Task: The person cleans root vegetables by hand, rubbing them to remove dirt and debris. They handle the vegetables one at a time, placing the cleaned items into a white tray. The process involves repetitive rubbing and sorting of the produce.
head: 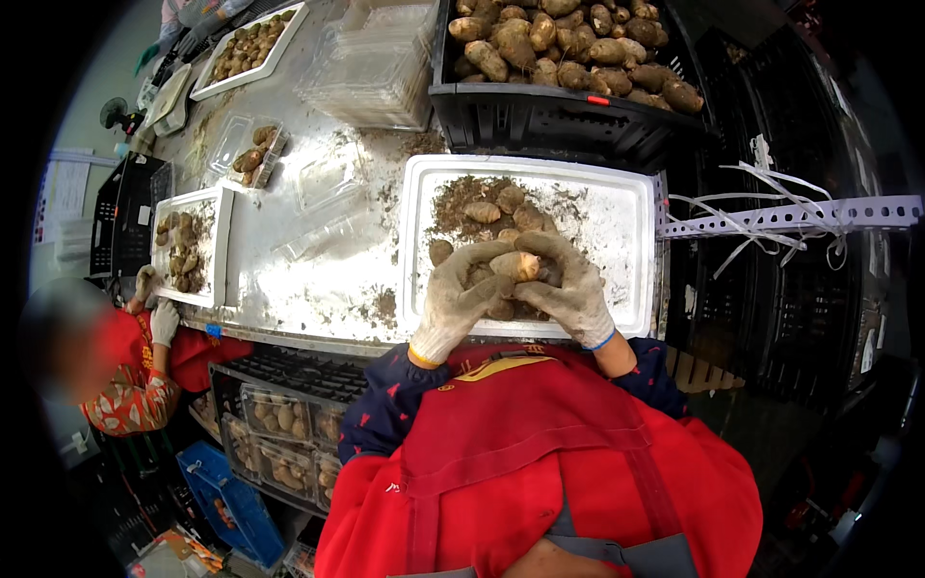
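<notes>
My left hand (462, 292) and my right hand (567, 289), both in soiled knitted gloves, meet over a white foam tray (629, 253). Between their fingers they hold a taro corm (516, 266), its pale, pinkish end turned to the right. Several other brown corms (483, 212) lie in the tray, some partly hidden under my hands. Loose soil (452, 206) and root scraps are spread around them, thickest at the tray's upper left.
Beyond the tray stands a black crate (549, 115) heaped with corms. Clear plastic boxes (372, 72) are stacked left of it. An open clear box (271, 162) holds a few corms. At far left a co-worker (130, 368) handles another white tray (217, 267). A perforated metal bar (795, 217) juts out at right.
</notes>
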